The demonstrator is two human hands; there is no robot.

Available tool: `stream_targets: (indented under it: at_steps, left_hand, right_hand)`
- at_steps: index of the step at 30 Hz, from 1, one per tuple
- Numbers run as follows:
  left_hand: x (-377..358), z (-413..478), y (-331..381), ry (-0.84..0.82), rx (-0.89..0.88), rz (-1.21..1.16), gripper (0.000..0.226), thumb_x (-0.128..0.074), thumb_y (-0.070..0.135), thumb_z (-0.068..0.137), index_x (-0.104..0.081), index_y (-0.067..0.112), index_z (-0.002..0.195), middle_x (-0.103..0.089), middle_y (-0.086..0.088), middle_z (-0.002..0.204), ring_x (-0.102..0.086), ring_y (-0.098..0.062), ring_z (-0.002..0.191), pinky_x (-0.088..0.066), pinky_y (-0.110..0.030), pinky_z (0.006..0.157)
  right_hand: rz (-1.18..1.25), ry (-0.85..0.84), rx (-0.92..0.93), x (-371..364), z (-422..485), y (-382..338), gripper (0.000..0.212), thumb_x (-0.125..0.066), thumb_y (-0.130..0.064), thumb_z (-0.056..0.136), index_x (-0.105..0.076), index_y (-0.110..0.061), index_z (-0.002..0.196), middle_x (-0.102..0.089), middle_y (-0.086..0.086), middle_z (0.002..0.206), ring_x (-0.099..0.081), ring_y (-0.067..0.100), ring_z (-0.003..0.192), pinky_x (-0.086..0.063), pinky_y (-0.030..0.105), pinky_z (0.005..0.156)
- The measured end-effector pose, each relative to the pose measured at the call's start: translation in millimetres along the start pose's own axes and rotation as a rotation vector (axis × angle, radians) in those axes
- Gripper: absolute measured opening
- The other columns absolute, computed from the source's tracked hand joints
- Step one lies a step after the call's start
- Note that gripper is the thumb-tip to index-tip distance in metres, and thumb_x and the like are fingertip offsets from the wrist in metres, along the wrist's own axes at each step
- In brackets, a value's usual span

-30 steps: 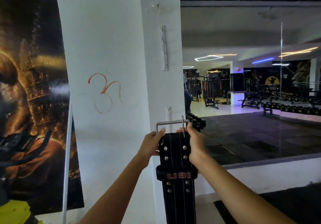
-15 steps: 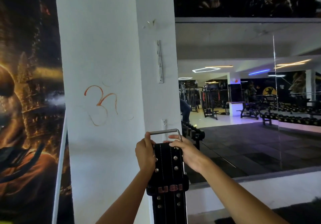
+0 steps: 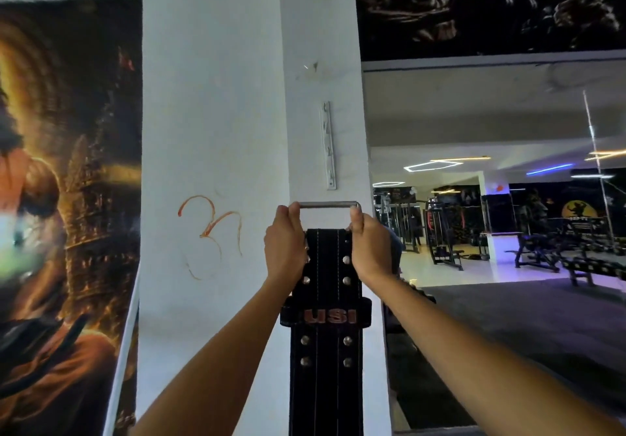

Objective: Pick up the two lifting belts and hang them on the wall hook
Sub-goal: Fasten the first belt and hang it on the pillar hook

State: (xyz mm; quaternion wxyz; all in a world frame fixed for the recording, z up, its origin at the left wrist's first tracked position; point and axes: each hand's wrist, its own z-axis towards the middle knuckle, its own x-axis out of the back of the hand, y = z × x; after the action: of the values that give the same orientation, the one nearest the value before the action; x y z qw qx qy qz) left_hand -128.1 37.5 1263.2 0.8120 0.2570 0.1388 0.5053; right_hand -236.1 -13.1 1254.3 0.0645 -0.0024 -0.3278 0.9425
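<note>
A black studded lifting belt [image 3: 327, 341] with a "USI" loop hangs straight down in front of the white pillar [image 3: 216, 114]. Its steel buckle bar [image 3: 328, 204] sits at the top, just below a white metal hook strip [image 3: 328, 146] screwed to the pillar's right face. My left hand [image 3: 285, 244] grips the belt's left top corner and buckle. My right hand [image 3: 369, 246] grips the right top corner. Only one belt is in sight; its lower end runs out of frame.
A large dark and golden poster [image 3: 67, 215] covers the wall to the left. An orange symbol [image 3: 211, 229] is drawn on the pillar. To the right a mirror wall [image 3: 508, 232] shows gym machines, benches and dumbbell racks.
Both hands have lifted the belt up the pillar, bringing the buckle bar from well below the hook strip to just beneath it. The view has tilted upward.
</note>
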Motion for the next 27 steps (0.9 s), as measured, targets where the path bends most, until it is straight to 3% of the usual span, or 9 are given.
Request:
stream_targets:
  at_steps: [4, 6, 10, 14, 19, 23, 27]
  left_hand:
    - [-24, 65, -18, 0.049, -0.055, 0.051, 0.037, -0.025, 0.034, 0.102, -0.051, 0.008, 0.097, -0.046, 0.006, 0.062, -0.048, -0.017, 0.060, -0.030, -0.032, 0.057]
    - [-38, 103, -28, 0.067, -0.086, 0.016, 0.038, -0.025, 0.035, 0.102, -0.051, 0.008, 0.097, -0.053, -0.001, 0.067, -0.055, -0.026, 0.068, -0.031, -0.033, 0.057]
    - [-69, 184, -42, 0.080, -0.133, -0.006, 0.042, -0.025, 0.033, 0.102, -0.052, 0.002, 0.106, -0.062, -0.019, 0.094, -0.054, -0.036, 0.088, -0.027, -0.033, 0.067]
    - [-111, 239, -55, 0.048, -0.159, -0.025, 0.043, -0.025, 0.035, 0.102, -0.054, 0.002, 0.102, -0.054, -0.010, 0.087, -0.047, -0.027, 0.080, -0.027, -0.033, 0.068]
    - [-158, 290, -69, 0.032, -0.181, -0.047, 0.045, -0.027, 0.034, 0.101, -0.056, 0.001, 0.102, -0.056, -0.010, 0.090, -0.050, -0.027, 0.082, -0.031, -0.033, 0.069]
    - [-195, 318, -80, -0.007, -0.183, -0.013, 0.041, -0.027, 0.027, 0.102, -0.056, 0.000, 0.110, -0.062, -0.020, 0.109, -0.056, -0.036, 0.099, -0.035, -0.034, 0.072]
    - [-242, 346, -95, -0.043, -0.096, -0.024, 0.043, -0.029, 0.030, 0.102, -0.057, -0.002, 0.110, -0.062, -0.021, 0.114, -0.056, -0.038, 0.105, -0.037, -0.035, 0.077]
  right_hand:
    - [-0.029, 0.130, 0.118, -47, 63, 6, 0.049, -0.026, -0.039, 0.100, -0.059, -0.004, 0.094, -0.065, 0.010, 0.082, -0.060, 0.029, 0.077, -0.042, 0.033, 0.066]
    - [-0.050, 0.177, 0.162, -65, 98, 5, 0.049, -0.026, -0.039, 0.100, -0.059, -0.003, 0.096, -0.066, 0.016, 0.086, -0.062, 0.032, 0.082, -0.042, 0.034, 0.066]
    - [-0.113, 0.207, 0.175, -100, 174, 3, 0.051, -0.025, -0.041, 0.100, -0.059, -0.004, 0.094, -0.064, 0.016, 0.085, -0.062, 0.035, 0.085, -0.042, 0.036, 0.066]
    - [-0.141, 0.240, 0.148, -123, 237, 19, 0.051, -0.023, -0.046, 0.098, -0.052, -0.009, 0.078, -0.059, 0.012, 0.078, -0.065, 0.038, 0.082, -0.053, 0.045, 0.072]
    - [-0.134, 0.289, 0.142, -144, 296, 49, 0.053, -0.024, -0.046, 0.098, -0.047, -0.012, 0.065, -0.055, 0.007, 0.068, -0.065, 0.037, 0.075, -0.056, 0.048, 0.071]
    - [-0.167, 0.299, 0.111, -153, 337, 76, 0.051, -0.026, -0.042, 0.099, -0.057, -0.005, 0.082, -0.060, 0.012, 0.081, -0.062, 0.033, 0.076, -0.047, 0.035, 0.065]
    - [-0.200, 0.272, 0.070, -158, 379, 107, 0.051, -0.028, -0.037, 0.099, -0.061, 0.002, 0.096, -0.067, 0.020, 0.100, -0.064, 0.038, 0.088, -0.052, 0.042, 0.076]
